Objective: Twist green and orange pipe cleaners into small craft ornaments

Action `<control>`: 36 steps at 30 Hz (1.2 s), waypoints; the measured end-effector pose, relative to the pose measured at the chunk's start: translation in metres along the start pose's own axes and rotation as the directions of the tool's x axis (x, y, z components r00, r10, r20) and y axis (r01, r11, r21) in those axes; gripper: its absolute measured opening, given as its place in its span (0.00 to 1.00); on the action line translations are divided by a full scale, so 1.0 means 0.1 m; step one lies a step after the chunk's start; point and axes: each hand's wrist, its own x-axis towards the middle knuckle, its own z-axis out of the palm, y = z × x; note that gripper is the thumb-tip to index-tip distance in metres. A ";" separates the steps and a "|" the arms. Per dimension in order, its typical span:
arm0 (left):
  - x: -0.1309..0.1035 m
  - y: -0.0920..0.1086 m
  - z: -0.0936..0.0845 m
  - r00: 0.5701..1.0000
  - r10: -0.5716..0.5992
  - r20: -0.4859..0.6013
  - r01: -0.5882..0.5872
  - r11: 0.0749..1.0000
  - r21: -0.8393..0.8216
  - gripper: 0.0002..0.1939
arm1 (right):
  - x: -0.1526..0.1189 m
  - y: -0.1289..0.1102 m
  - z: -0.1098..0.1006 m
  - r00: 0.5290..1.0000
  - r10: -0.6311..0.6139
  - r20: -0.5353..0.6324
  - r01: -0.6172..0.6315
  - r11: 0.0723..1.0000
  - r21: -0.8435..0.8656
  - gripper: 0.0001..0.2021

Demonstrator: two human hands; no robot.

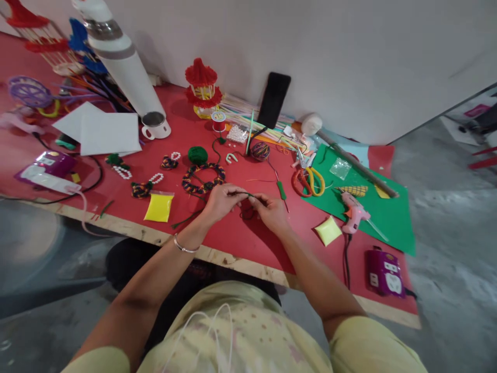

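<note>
Between both hands runs a thin dark green yarn (249,195), its lower part hanging in a loose loop over the red table. My left hand (222,202), with a bangle at the wrist, pinches one side of it. My right hand (271,211) pinches the other side, close to the left. Just beyond the left hand lies a braided multicoloured yarn ring (204,178), partly near the forearm. A green yarn ball (198,155) sits behind the ring. To the right of my right hand is a crochet hook with a green handle (281,190).
Scissors (310,181) and a pink glue gun (354,212) lie at the right, near a purple power box (385,272). A phone (274,100) leans on the wall. A mug (155,125) and a tall white bottle (120,62) stand at the back left. The table's front edge (240,261) is close.
</note>
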 end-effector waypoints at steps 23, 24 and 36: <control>0.03 0.08 -0.06 0.967 -0.222 -0.121 0.124 0.832 -0.541 0.22 | -0.04 -0.05 0.02 0.932 -0.362 0.018 0.343 0.865 -0.365 0.11; 0.03 0.09 -0.08 0.967 -0.222 -0.122 0.120 0.826 -0.551 0.22 | -0.05 -0.08 0.00 0.938 -0.346 0.034 0.337 0.880 -0.336 0.10; 0.04 0.11 -0.15 0.972 -0.207 -0.111 0.101 0.794 -0.599 0.20 | -0.07 -0.15 -0.28 0.923 -0.261 0.284 0.330 0.915 -0.232 0.17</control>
